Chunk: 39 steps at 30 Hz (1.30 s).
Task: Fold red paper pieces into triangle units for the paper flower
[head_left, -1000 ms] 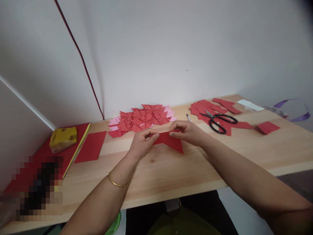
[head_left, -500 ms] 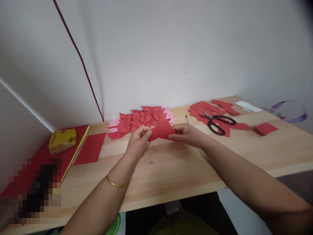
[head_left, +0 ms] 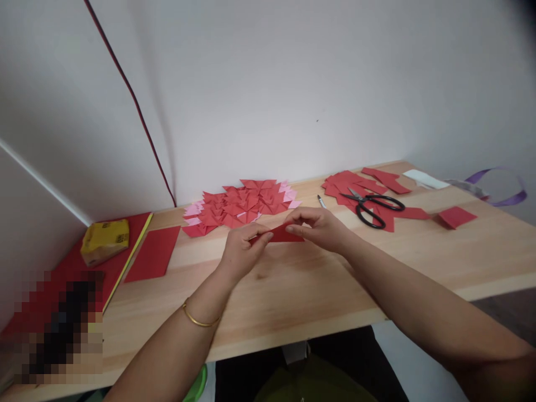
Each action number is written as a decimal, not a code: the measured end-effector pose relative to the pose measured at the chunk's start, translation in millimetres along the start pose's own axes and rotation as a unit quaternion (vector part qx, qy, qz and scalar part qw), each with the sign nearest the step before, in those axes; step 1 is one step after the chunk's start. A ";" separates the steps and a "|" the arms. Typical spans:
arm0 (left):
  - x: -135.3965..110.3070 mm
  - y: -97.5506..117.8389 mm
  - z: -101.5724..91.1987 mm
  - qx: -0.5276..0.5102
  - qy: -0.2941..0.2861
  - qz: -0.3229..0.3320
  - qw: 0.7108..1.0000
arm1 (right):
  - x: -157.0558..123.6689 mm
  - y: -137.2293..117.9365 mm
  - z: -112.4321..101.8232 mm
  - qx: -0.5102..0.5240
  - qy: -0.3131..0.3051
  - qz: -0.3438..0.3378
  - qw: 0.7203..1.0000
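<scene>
A small folded red paper piece [head_left: 281, 234] is held between both hands just above the wooden table [head_left: 293, 290]. My left hand [head_left: 242, 250] pinches its left end with thumb and fingers closed. At the right end, my right hand [head_left: 319, 228] grips it with curled fingers. The paper lies nearly flat and edge-on, so its fold is hard to make out. Behind the hands, against the wall, lies a spread of folded red and pink paper pieces [head_left: 240, 205].
Black scissors [head_left: 374, 205] rest on a pile of red paper cut-offs [head_left: 355, 187] at the right, with a pen [head_left: 321, 201] beside them. A red square [head_left: 456, 216], a red sheet [head_left: 153, 252], a yellow packet [head_left: 104, 240] and a purple ribbon [head_left: 500, 187] are also here.
The red paper was turned up to show a broad face half a second ago, and now it is flattened down into a thin strip between both hands.
</scene>
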<state>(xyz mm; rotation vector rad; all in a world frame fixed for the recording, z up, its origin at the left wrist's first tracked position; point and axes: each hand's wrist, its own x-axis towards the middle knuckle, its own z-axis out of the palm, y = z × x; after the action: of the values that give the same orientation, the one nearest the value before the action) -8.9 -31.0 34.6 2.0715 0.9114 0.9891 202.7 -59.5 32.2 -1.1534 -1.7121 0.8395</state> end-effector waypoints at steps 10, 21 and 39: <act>-1.0 -4.7 2.5 0.106 0.069 0.159 0.979 | 0.2 -3.5 0.8 -0.008 0.037 -0.127 0.991; -0.5 -5.0 -0.1 0.170 0.143 0.294 0.930 | -0.4 0.3 3.1 0.063 0.093 -0.052 0.992; -2.5 -8.1 2.4 0.272 0.142 0.353 0.884 | -1.5 -0.2 10.5 0.320 -0.052 0.114 0.939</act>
<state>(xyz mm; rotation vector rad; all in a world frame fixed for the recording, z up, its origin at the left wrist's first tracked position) -10.5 -29.3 26.0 2.8996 0.5998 1.5794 193.2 -61.5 27.9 -0.8651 -1.2375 1.4891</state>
